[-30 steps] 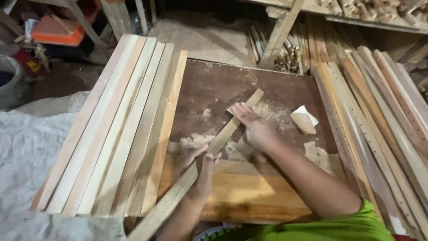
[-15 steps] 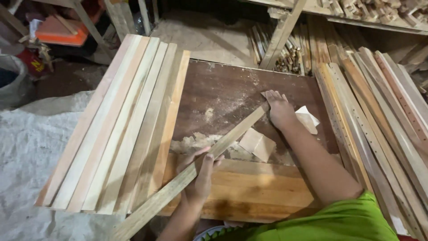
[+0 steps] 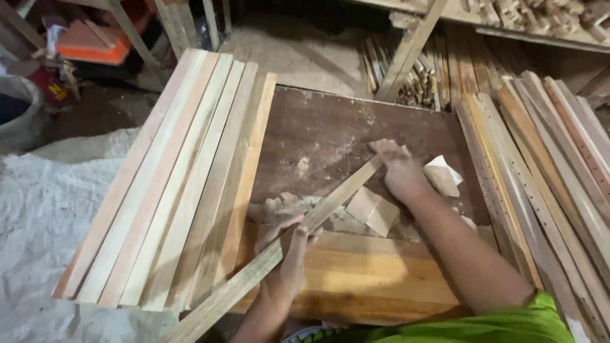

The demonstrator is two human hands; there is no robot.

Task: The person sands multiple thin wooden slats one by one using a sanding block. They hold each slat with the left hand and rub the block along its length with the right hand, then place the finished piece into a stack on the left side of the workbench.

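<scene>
The left hand (image 3: 289, 251) is wrapped around one long, narrow strip of pale rough-sawn wood (image 3: 286, 244), fingers curled over its top edge and closed firmly on it near the middle of its length. The right hand (image 3: 397, 168) lies flat and open on the far end of the same strip, palm pressing it down against the dark brown worn wooden tabletop (image 3: 330, 127); it grips nothing. The strip runs diagonally across the table, from the lower left corner of the view up to the right hand, crossing the lighter orange-brown plank (image 3: 368, 273) that forms the table's near edge.

Just beside the strip, between the two hands, lies one folded piece of tan sandpaper (image 3: 373, 211), wedge-shaped. A second, paler folded piece (image 3: 443, 176) sits just right of the right hand. Pale sawdust and shavings (image 3: 286, 204) are scattered around the strip, thickest near the left hand.

To the left, seven long smooth planed slats (image 3: 184, 184), in cream, pinkish and tan tones, lie side by side, overhanging the table's near edge. To the right, a stack of many reddish-brown slats (image 3: 546, 165) leans alongside the table, some with rows of small holes; their count cannot be told. A white woven sack (image 3: 44, 222) covers the floor at the left.
</scene>
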